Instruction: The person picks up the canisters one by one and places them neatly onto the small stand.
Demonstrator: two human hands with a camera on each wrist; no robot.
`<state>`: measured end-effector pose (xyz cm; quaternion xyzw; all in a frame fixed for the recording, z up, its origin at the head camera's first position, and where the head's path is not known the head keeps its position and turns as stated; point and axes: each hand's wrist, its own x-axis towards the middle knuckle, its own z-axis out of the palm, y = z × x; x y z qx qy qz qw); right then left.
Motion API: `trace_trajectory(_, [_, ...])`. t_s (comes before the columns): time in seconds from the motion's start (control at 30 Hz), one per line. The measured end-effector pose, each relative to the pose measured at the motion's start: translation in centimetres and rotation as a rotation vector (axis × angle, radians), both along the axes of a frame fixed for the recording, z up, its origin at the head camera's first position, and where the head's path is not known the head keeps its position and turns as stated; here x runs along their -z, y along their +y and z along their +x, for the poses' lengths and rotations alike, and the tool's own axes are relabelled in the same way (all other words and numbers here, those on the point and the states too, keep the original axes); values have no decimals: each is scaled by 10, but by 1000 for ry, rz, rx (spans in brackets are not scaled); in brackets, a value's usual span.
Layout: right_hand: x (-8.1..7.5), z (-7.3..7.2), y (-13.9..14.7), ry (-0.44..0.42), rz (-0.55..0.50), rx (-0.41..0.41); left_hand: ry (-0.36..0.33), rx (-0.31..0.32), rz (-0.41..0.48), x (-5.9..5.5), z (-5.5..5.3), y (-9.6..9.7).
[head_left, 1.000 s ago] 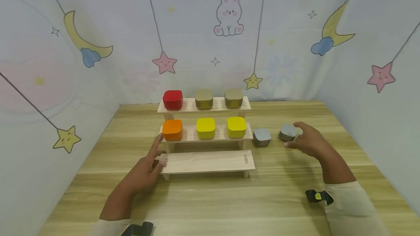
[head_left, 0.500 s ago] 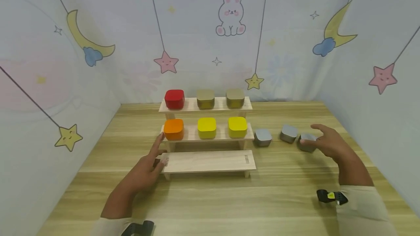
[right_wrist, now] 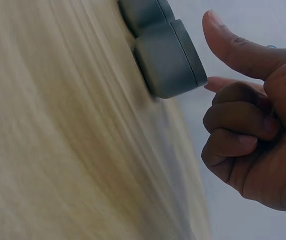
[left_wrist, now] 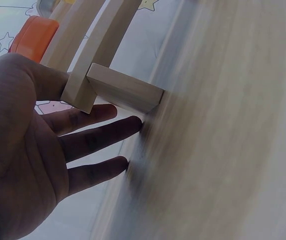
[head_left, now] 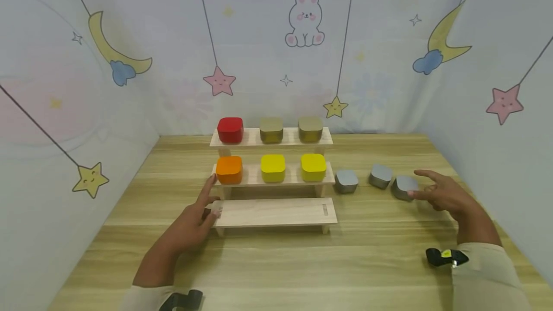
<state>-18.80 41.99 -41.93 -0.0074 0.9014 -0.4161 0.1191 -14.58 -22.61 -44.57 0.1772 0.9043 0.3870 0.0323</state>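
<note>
My left hand [head_left: 190, 224] is at the left end of the lowest wooden shelf [head_left: 274, 212]. Its thumb rests on the board and its index finger reaches the middle shelf's edge, by an orange box [head_left: 229, 170]. In the left wrist view, the other fingers [left_wrist: 100, 136] lie straight. On the right, my right hand [head_left: 447, 200] is beside a grey lidded box [head_left: 405, 186], holding nothing. Its thumb and index finger are extended and its other fingers [right_wrist: 237, 120] are curled. Two more grey boxes stand leftward: one close by [head_left: 381, 176], another near the shelf [head_left: 346, 181].
Two yellow boxes [head_left: 273, 168] share the middle shelf [head_left: 250, 180] with the orange one. On the top shelf [head_left: 248, 137] are a red box [head_left: 230, 130] and two olive-gold boxes [head_left: 271, 130]. Printed curtains enclose the wooden table [head_left: 276, 272] at the back and sides.
My right hand has moved right, from the middle grey box to the rightmost one, which it hid before. Its lower fingers are now curled. The left hand stays in place.
</note>
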Motion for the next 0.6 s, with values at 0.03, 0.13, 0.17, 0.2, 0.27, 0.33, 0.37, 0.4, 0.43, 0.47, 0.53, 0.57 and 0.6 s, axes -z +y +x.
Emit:
trace_trajectory(0.03, [1,-1,0,-1,-3,-2,-2,2,1,0,0,0])
trace_trajectory(0.13, [4,-2,2,-22,-3,-10,-9,1,-2,-1,0,1])
trace_trajectory(0.17, [4,-3,2,-31,2,-12,-12,-1,-2,-1,0,1])
trace_trajectory(0.2, [5,-3,3,-41,9,-15,-14,-2,-1,-1,0,1])
trace_trajectory(0.27, [6,-5,4,-55,44,-23,-14,-4,-3,-1,0,0])
trace_trajectory(0.33, [8,-6,5,-49,100,-29,-12,-6,-3,0,0,0])
trace_trajectory(0.37, [9,-6,6,-40,128,-31,-12,-5,-3,0,0,0])
trace_trajectory(0.4, [10,-6,7,-35,154,-37,-10,-4,-5,0,0,0])
trace_trajectory(0.43, [11,-7,8,-28,177,-40,-10,-3,-5,0,0,0])
trace_trajectory(0.47, [12,-7,8,-20,196,-44,-9,-2,-5,0,0,1])
trace_trajectory(0.53, [14,-8,9,-16,208,-47,-10,-2,-9,-1,0,1])
trace_trajectory(0.57, [15,-8,10,-15,213,-47,-8,-1,-8,-1,0,1])
trace_trajectory(0.6, [16,-9,10,-16,216,-48,-6,0,-7,-1,0,1])
